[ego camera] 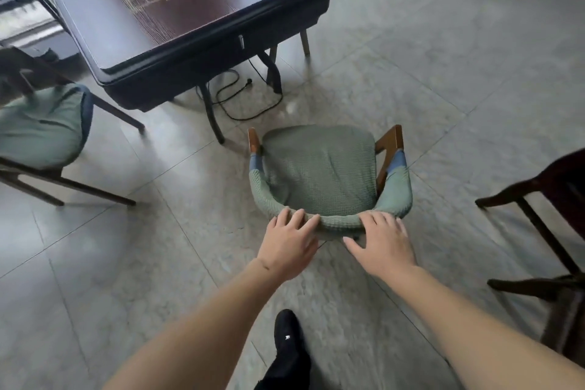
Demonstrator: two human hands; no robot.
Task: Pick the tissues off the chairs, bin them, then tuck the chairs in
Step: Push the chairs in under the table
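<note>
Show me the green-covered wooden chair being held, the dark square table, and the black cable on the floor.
green-covered wooden chair (319, 168): head view, middle of seat cushion.
dark square table (126, 19): head view, bare glossy top.
black cable (250, 114): head view, loop on floor tiles.

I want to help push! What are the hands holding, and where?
Both hands, left hand and right hand, rest on the green chair, on its curved backrest top.

Grey tiled floor (443, 79), dark square table (133, 9) w/ gold grid top, black cable (240, 98) underneath
</note>
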